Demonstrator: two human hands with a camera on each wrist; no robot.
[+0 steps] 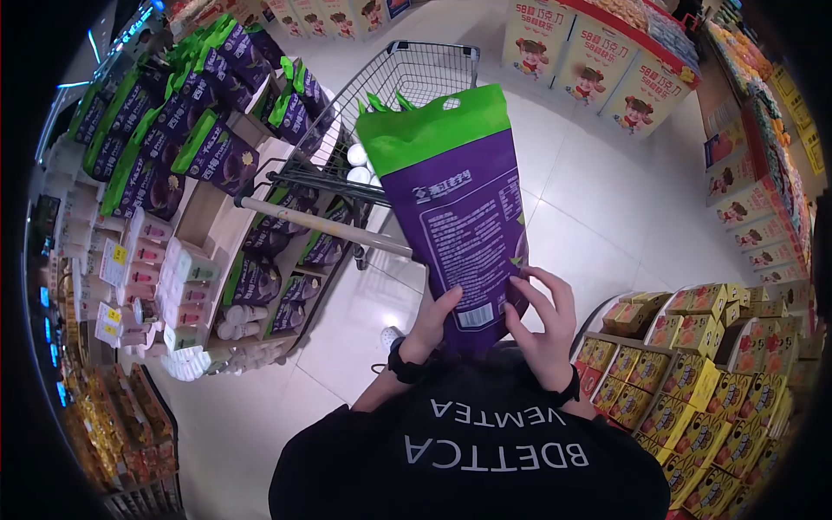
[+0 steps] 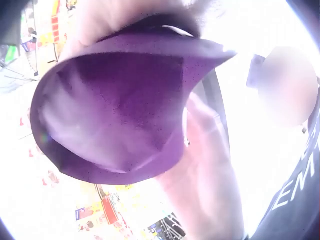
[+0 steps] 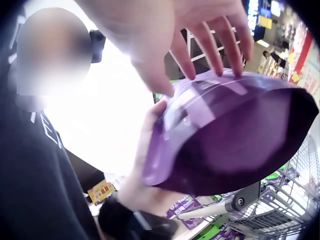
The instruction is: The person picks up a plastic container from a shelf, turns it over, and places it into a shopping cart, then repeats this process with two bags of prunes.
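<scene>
Prune bag (image 1: pixel 464 208): purple with a green top, held up in front of the person's chest, printed panel and barcode (image 1: pixel 475 315) toward the head camera, green end pointing away from the body; the purple base shows in both wrist views.
Left hand (image 1: pixel 426 328): fingers and thumb grip the bag's lower left edge, thumb on the printed face; a black watch (image 1: pixel 406 362) sits at the wrist.
Right hand (image 1: pixel 550 334): fingers spread wide, tips touching the bag near its lower right edge.
Shopping cart (image 1: pixel 433 44): beyond the bag, its handle (image 1: pixel 325 227) partly hidden behind it.
Display rack: more purple-and-green packs (image 1: pixel 217 156) stacked at the left, near the cart.
Yellow boxes (image 1: pixel 693 425): piled at the lower right, beside the person.
Floor (image 1: pixel 589 191): pale tiles; illustrated cartons (image 1: pixel 589 82) stand toward the upper right.
</scene>
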